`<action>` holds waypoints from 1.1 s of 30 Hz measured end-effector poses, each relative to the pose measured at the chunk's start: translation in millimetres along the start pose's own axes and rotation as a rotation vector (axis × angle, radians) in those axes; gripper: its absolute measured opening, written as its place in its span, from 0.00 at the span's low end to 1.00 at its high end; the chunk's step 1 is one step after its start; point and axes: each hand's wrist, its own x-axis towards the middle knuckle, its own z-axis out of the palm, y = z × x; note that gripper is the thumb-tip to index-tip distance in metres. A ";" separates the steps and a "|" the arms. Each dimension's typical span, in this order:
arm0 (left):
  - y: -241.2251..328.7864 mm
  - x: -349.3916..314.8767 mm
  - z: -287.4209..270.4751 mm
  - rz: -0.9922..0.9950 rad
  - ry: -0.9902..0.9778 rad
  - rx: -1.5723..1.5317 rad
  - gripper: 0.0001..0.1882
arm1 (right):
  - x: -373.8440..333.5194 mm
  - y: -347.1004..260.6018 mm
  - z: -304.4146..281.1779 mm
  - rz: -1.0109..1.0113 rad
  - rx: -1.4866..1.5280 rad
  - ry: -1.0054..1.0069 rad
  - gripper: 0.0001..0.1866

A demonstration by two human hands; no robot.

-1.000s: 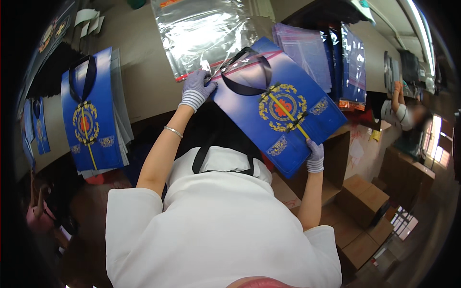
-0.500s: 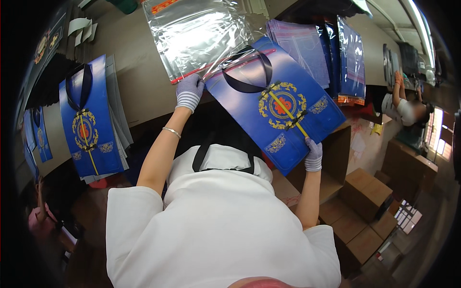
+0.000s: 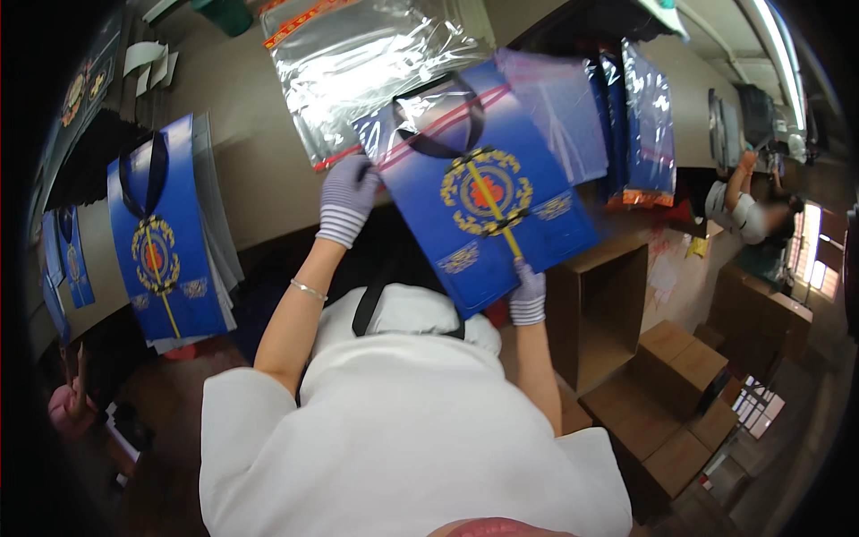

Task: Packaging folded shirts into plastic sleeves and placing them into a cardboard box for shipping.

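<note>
Blue card makes up the bag [image 3: 483, 195] you hold out in front of you, tilted, over the near edge of the grey table [image 3: 255, 125]. Its black ribbon handle [image 3: 471, 112] points away from you, and a clear sleeve [image 3: 379, 134] with a red edge lies across that end. Your right hand [image 3: 529, 291] is clamped on the bag's lower edge, thumb on the front below the yellow stripe. Your left hand [image 3: 347, 197] is at the upper left corner, fingers bunched close together by the sleeve's red edge; their tips are dark and partly hidden, so I cannot tell whether they pinch the film or only rest against it.

You seem to be partway through fitting the bag into the sleeve, with most of its front standing outside. As I judge it, the next move calls for your left hand to keep the mouth spread while your right pushes the bag up evenly, so that neither ribbon nor corner snags the film.

Beyond your left hand lies a pile of clear sleeves [image 3: 367, 67]; more blue bags [image 3: 170, 215] stand to your left, and an open cardboard box [image 3: 613, 304] sits to your right.
</note>
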 end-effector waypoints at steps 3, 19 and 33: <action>-98.3 29.5 9.8 -0.531 -0.057 -0.319 0.17 | 29.7 52.8 4.5 0.179 0.018 -0.096 0.21; -104.5 61.4 22.8 -0.443 0.205 -0.246 0.17 | 275.9 -32.8 193.5 -0.569 -1.216 -0.074 0.15; -105.2 -22.8 27.6 -0.676 0.264 -0.578 0.13 | 210.6 5.8 112.8 -0.405 -0.652 -0.101 0.13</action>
